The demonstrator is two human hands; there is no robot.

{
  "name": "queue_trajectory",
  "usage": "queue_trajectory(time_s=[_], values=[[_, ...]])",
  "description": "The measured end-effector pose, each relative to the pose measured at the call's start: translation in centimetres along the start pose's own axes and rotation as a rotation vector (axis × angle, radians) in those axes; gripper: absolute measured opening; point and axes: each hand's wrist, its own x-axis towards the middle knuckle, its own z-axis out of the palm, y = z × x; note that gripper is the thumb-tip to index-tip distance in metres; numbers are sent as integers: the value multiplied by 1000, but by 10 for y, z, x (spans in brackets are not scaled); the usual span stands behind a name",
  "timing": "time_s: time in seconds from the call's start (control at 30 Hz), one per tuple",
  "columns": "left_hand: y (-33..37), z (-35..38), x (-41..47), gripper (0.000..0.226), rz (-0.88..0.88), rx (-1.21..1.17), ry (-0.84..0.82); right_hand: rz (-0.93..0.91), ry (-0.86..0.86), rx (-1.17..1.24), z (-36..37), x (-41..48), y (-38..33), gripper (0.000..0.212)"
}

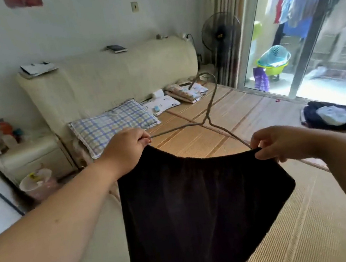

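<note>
Black garment (197, 212) hangs by its waistband from a wire hanger (206, 121), held in the air above the bed (192, 143), with the hook tipped toward the bed's headboard. The left hand (125, 151) is clenched round the hanger's left end and the waistband corner. The right hand (281, 143) pinches the waistband and the hanger's right end. A checked pillow (113, 126) lies at the bed's head, and a dark clothes pile (327, 116) lies near its right edge.

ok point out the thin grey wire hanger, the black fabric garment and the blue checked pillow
thin grey wire hanger (205, 122), head view, twist below hook
black fabric garment (190, 206), head view, middle of cloth
blue checked pillow (113, 126), head view, top centre
</note>
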Motion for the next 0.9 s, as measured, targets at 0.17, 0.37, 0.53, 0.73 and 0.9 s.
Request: queue_trajectory(time_s=[0.17,0.37,0.53,0.73,0.9], values=[[88,105,48,12,61,-98,-158,184,143,42,-28,-52,113,15],[165,223,89,14,49,-83,-308,378,280,-42,-31,-70,230,18],[197,309,112,14,-10,-37,-427,480,318,-115,-7,-57,309,8],[202,403,106,19,-50,158,-595,610,261,-57,53,-27,387,4],[188,477,89,21,-151,184,-770,712,208,101,106,6,441,14]])
